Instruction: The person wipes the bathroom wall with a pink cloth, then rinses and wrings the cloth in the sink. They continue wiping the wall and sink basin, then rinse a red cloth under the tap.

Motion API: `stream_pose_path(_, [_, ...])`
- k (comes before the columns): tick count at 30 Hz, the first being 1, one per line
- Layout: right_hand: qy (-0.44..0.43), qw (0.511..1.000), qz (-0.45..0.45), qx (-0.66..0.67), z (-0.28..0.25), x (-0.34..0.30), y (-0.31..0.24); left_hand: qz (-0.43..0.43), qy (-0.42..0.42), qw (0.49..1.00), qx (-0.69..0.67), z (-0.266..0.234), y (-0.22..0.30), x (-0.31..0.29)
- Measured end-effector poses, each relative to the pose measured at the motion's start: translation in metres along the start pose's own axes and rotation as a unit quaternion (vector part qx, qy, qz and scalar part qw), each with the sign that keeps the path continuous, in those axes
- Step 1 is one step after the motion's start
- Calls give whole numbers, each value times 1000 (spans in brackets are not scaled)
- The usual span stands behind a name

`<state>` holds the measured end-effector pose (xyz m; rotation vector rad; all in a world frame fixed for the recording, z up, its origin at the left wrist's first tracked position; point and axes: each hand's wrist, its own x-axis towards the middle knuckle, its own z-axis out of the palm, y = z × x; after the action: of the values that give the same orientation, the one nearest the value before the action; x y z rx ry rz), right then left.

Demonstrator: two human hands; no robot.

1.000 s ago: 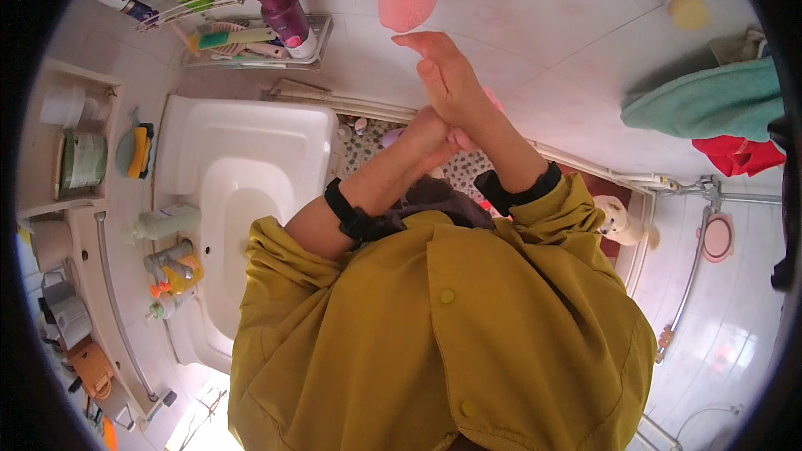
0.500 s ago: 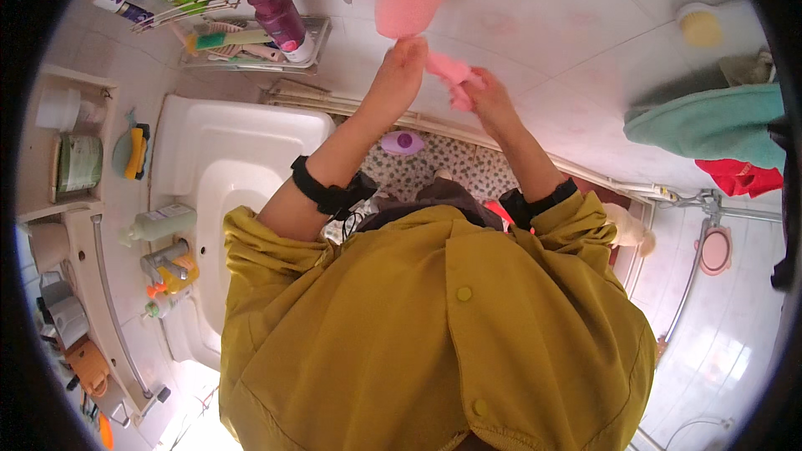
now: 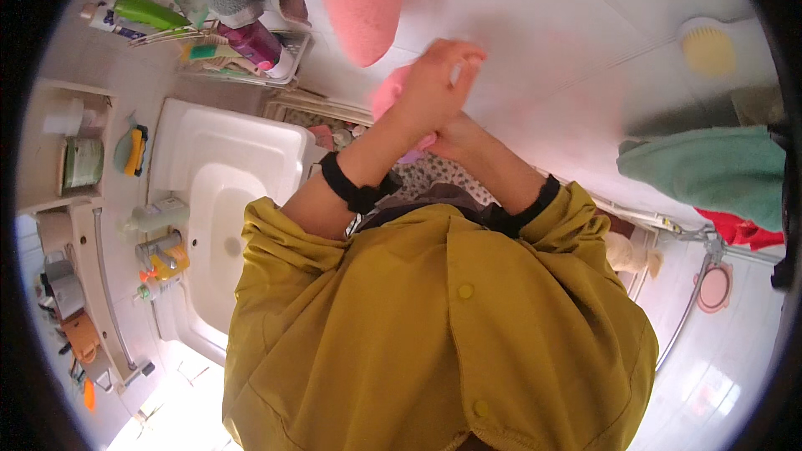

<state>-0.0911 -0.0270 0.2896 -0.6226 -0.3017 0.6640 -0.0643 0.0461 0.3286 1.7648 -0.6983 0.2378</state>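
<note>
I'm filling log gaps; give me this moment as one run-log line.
left hand: overlaps right hand in view | pink cloth: beside left hand | pink towel: hanging

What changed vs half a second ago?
Left hand moved right, right hand moved left; apart before, they now overlap. The pink cloth went from between them to the left wrist's left side; the right hand's grip is hidden. Hanging pink towel and white basin stayed put.

Light burns out the lower left, glare marks the tiled wall [image 3: 710, 359], and edges bend into black.
</note>
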Motion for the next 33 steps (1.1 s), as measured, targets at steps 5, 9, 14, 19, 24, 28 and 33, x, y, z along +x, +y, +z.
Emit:
stream_pose_path(5, [81, 995, -28, -42, 14, -15, -63, 144, 3, 958, 246, 7, 26, -9])
stream_pose_path(9, [99, 994, -21, -51, -6, -31, -92, 73, 45, 941, 327, -4, 33, 0])
stream_pose_path(14, [122, 973, -22, -193, -10, -35, -103, -64, 69, 990, 107, -5, 6, 16])
stream_pose_path(19, [186, 859, -58, -474, -15, -55, -132, 28, 259, 961, 97, -11, 12, 53])
stream_pose_path(24, [168, 832, -87, -521, -11, -58, -141, 73, 359, 896, 249, -6, 20, 92])
stream_pose_path(28, [164, 847, -60, -502, -32, -58, -130, 9, 302, 913, 276, -2, -58, 52])
stream_pose_path(33, [154, 843, -38, -514, -43, -54, -134, 83, 260, 893, 359, -2, -50, 43])
